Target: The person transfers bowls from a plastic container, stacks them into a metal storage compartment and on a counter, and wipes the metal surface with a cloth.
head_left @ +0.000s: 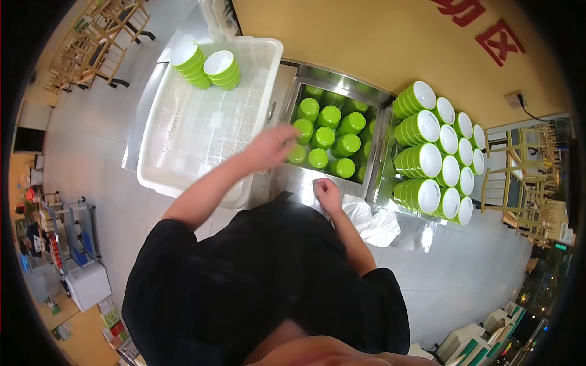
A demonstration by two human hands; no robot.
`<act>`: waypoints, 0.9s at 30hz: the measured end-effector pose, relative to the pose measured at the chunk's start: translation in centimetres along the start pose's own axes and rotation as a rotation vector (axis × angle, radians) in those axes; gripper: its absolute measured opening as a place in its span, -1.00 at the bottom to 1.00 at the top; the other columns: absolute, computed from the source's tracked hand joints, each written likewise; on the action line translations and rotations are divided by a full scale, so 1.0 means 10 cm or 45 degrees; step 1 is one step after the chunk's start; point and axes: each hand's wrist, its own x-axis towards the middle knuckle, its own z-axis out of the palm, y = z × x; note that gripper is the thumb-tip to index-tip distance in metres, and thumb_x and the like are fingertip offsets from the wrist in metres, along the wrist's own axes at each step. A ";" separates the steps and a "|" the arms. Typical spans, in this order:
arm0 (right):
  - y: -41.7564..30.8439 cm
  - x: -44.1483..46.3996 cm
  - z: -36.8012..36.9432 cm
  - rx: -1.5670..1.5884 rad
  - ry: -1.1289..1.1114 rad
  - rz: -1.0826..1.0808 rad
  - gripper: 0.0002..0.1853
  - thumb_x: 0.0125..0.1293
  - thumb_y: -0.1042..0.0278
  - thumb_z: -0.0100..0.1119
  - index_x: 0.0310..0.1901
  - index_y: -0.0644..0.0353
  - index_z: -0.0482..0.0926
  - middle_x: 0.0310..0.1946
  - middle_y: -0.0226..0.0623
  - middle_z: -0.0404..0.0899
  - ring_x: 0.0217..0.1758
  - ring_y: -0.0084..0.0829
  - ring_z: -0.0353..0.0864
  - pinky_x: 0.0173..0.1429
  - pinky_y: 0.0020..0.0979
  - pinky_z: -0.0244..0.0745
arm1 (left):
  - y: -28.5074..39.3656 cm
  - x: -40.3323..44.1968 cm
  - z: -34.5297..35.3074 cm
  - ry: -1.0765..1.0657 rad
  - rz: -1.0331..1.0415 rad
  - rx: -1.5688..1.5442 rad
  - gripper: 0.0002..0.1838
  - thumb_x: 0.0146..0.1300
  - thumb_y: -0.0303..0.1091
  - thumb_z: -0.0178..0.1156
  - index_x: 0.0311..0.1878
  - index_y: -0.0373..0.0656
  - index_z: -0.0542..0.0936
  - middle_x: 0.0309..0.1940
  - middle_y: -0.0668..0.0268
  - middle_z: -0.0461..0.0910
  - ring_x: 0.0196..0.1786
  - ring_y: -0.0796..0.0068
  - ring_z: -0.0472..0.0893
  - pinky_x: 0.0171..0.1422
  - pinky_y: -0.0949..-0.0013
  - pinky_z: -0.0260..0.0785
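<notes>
My left hand [271, 148] is over the left edge of a sunken metal bin [290, 100], beside the green bowls in it. Motion smears its fingers, so its grip is unclear. Several stacks of green bowls [325, 138] stand bottom-up in the bin. Close to my body, at the bin's front metal edge, my right hand [328, 194] is closed with fingers curled; anything inside is hidden. A crumpled white cloth [369, 222] lies just right of that hand. Left of the bin is a white perforated plastic basket [183, 137], holding two stacks of green bowls with white insides [221, 70].
Many nested green bowls [421, 161] lie on their sides in rows on the metal counter [421, 235] at right. A yellow wall [366, 43] with red characters rises behind. Wooden chairs [110, 46] stand far left, with more at far right.
</notes>
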 end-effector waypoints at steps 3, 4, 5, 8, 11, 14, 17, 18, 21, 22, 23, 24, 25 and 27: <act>0.15 -0.16 -0.08 -0.034 0.088 -0.017 -0.80 0.40 0.29 0.35 -0.05 0.20 0.74 -0.25 -0.26 0.79 -0.21 -0.43 0.74 -0.03 -0.36 0.63 | -0.50 0.28 -0.45 0.359 0.033 0.314 -0.52 0.34 -0.38 0.30 0.31 -0.21 0.52 0.26 -0.03 0.54 0.33 -0.10 0.53 0.43 0.02 0.42; 0.19 -0.21 -0.09 -0.014 0.120 -0.002 -0.80 0.40 0.29 0.36 -0.05 0.19 0.74 -0.29 -0.28 0.78 -0.24 -0.45 0.73 -0.06 -0.37 0.62 | -0.79 0.35 -0.57 0.499 0.085 0.460 -0.44 0.30 -0.36 0.33 0.35 -0.22 0.47 0.28 -0.05 0.51 0.31 -0.13 0.51 0.40 -0.03 0.42; 0.24 -0.25 -0.09 0.007 0.151 0.010 -0.80 0.40 0.28 0.37 -0.06 0.19 0.74 -0.32 -0.30 0.76 -0.27 -0.47 0.71 -0.09 -0.38 0.61 | -1.07 0.41 -0.69 0.576 -0.041 0.591 -0.39 0.28 -0.34 0.35 0.38 -0.21 0.45 0.30 -0.05 0.49 0.32 -0.12 0.50 0.42 -0.02 0.41; 0.37 -0.34 -0.05 0.232 0.177 0.085 -0.80 0.42 0.28 0.36 -0.07 0.23 0.73 -0.40 -0.38 0.72 -0.35 -0.55 0.64 -0.19 -0.43 0.56 | -1.82 0.49 -1.05 0.672 -0.270 0.882 -0.37 0.26 -0.28 0.38 0.38 -0.19 0.46 0.32 -0.02 0.49 0.33 -0.08 0.50 0.45 -0.01 0.39; 0.40 -0.45 -0.02 0.447 0.206 0.110 -0.81 0.44 0.29 0.33 -0.10 0.26 0.72 -0.42 -0.40 0.71 -0.39 -0.57 0.61 -0.24 -0.45 0.54 | -2.00 0.44 -1.39 0.410 -0.511 1.070 -0.46 0.29 -0.18 0.36 0.29 -0.17 0.54 0.28 0.05 0.55 0.33 0.01 0.51 0.45 0.00 0.39; 0.40 -0.55 -0.02 0.427 0.135 0.226 -0.89 0.49 0.46 0.23 -0.06 0.30 0.64 -0.36 -0.41 0.66 -0.37 -0.62 0.59 -0.26 -0.53 0.51 | -2.04 0.40 -1.50 0.107 -0.611 1.201 -0.58 0.34 -0.11 0.33 0.16 -0.13 0.62 0.20 0.14 0.63 0.33 0.10 0.53 0.41 0.01 0.41; 0.60 -0.62 0.03 0.418 0.143 0.281 -0.80 0.42 0.31 0.31 -0.07 0.26 0.73 -0.40 -0.39 0.72 -0.38 -0.56 0.63 -0.22 -0.44 0.56 | -2.07 0.42 -1.62 0.021 -0.580 1.374 -0.65 0.38 -0.09 0.31 0.08 -0.09 0.66 0.11 0.23 0.68 0.32 0.16 0.54 0.37 0.03 0.42; 0.63 -0.64 0.03 0.385 0.155 0.292 -0.79 0.41 0.31 0.31 -0.07 0.26 0.73 -0.40 -0.38 0.73 -0.37 -0.56 0.64 -0.21 -0.44 0.57 | -2.05 0.46 -1.64 -0.040 -0.583 1.428 -0.68 0.39 -0.10 0.30 0.07 -0.07 0.68 0.08 0.26 0.70 0.31 0.19 0.55 0.35 0.05 0.42; 0.60 -0.72 0.02 0.333 0.182 0.303 -0.80 0.40 0.31 0.32 -0.09 0.26 0.74 -0.38 -0.35 0.74 -0.34 -0.55 0.66 -0.18 -0.42 0.58 | -2.01 0.54 -1.64 -0.094 -0.600 1.463 -0.71 0.41 -0.11 0.29 0.06 -0.04 0.69 0.08 0.28 0.70 0.31 0.21 0.55 0.34 0.07 0.41; 0.48 -0.78 -0.03 0.242 0.217 0.269 -0.80 0.39 0.31 0.33 -0.11 0.26 0.74 -0.39 -0.35 0.74 -0.34 -0.54 0.66 -0.17 -0.41 0.59 | -2.02 0.55 -1.62 -0.097 -0.592 1.462 -0.71 0.41 -0.11 0.29 0.06 -0.04 0.69 0.08 0.28 0.70 0.31 0.21 0.55 0.34 0.07 0.41; 0.37 -0.83 -0.06 0.151 0.249 0.235 -0.80 0.39 0.30 0.33 -0.12 0.26 0.74 -0.39 -0.34 0.74 -0.34 -0.53 0.66 -0.16 -0.40 0.59 | -2.04 0.55 -1.60 -0.092 -0.593 1.464 -0.71 0.41 -0.11 0.29 0.05 -0.04 0.70 0.08 0.28 0.71 0.31 0.22 0.56 0.34 0.08 0.41; 0.36 -0.84 -0.07 0.151 0.254 0.237 -0.80 0.39 0.30 0.33 -0.12 0.26 0.74 -0.39 -0.34 0.74 -0.34 -0.53 0.66 -0.16 -0.40 0.59 | -2.06 0.55 -1.59 -0.085 -0.594 1.468 -0.72 0.41 -0.10 0.29 0.05 -0.03 0.70 0.08 0.27 0.72 0.30 0.23 0.56 0.34 0.09 0.40; 0.34 -0.86 -0.07 0.154 0.256 0.249 -0.81 0.38 0.30 0.33 -0.13 0.25 0.74 -0.40 -0.35 0.73 -0.33 -0.53 0.66 -0.16 -0.40 0.59 | -2.08 0.55 -1.57 -0.087 -0.590 1.468 -0.72 0.41 -0.10 0.29 0.05 -0.03 0.70 0.08 0.27 0.72 0.30 0.23 0.56 0.34 0.09 0.40; 0.34 -0.88 -0.08 0.158 0.265 0.260 -0.81 0.38 0.30 0.34 -0.13 0.25 0.75 -0.41 -0.35 0.73 -0.33 -0.52 0.66 -0.15 -0.39 0.59 | -2.11 0.56 -1.56 -0.045 -0.537 1.437 -0.75 0.42 -0.11 0.28 -0.02 -0.05 0.67 -0.04 0.23 0.74 0.18 0.18 0.65 0.25 0.03 0.45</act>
